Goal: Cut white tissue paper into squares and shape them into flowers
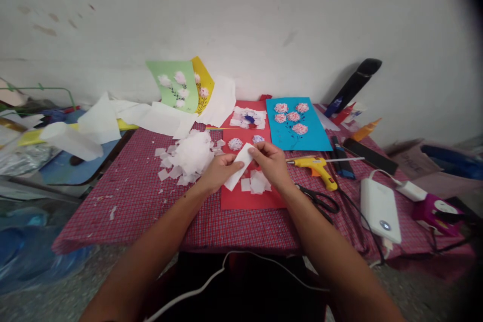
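Observation:
A folded strip of white tissue paper (240,167) is held slantwise between my hands. My left hand (222,171) pinches its lower left side, and my right hand (270,160) grips its upper right end. Both are over a red sheet (241,202) on the checked tablecloth. Small white paper squares (258,182) lie on the sheet below the strip. Two speckled paper flowers (235,144) sit just beyond my fingers. Farther back is a stained white tissue (248,117) with blue and red marks. A large heap of white paper squares (193,153) is left of the sheet.
At right lie a yellow glue gun (316,167), black scissors (320,200) and a white power bank (380,210) with cables. A blue flower card (299,125) is behind. Green (174,85) and yellow cards lean on the wall, beside long white paper (166,118).

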`<state>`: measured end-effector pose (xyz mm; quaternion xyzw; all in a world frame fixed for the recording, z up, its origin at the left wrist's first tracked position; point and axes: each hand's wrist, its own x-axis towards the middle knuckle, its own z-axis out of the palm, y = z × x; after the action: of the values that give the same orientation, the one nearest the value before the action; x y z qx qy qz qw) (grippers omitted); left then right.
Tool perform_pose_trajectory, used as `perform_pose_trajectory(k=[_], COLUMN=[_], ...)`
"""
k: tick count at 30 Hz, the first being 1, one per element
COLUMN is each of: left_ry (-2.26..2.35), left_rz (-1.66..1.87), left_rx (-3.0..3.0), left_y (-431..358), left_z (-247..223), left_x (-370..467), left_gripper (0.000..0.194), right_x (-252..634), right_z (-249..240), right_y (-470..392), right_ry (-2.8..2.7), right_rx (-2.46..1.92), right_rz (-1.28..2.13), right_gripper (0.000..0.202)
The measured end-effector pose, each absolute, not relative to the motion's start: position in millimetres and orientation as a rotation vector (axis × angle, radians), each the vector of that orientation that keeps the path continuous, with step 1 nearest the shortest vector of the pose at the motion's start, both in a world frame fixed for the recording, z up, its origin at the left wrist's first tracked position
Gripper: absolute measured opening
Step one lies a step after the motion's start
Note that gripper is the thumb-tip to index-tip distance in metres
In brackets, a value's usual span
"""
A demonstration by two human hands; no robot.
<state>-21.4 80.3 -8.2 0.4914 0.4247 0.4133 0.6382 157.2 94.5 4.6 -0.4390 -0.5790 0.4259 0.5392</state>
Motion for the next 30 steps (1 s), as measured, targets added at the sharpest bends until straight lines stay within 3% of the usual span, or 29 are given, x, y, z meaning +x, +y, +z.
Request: perform_pose_trajectory(k=[17, 30], left_ry=[1.034, 1.001], left_rz=[0.908, 1.089], left_rx=[1.110, 1.066], left_y=[82.5, 89.7], left_z=[-9.6, -17.5], left_x=[-21.3, -22.6], left_gripper=[0.025, 0.028], right_x=[156.8, 154.1], right_z=[3.7, 7.3], right_y=[92.7, 86.3], right_ry=[-1.388, -1.564], right_rx=[-1.006, -0.933], right_rz=[0.912, 0.849], right_gripper=[0.020, 0.018])
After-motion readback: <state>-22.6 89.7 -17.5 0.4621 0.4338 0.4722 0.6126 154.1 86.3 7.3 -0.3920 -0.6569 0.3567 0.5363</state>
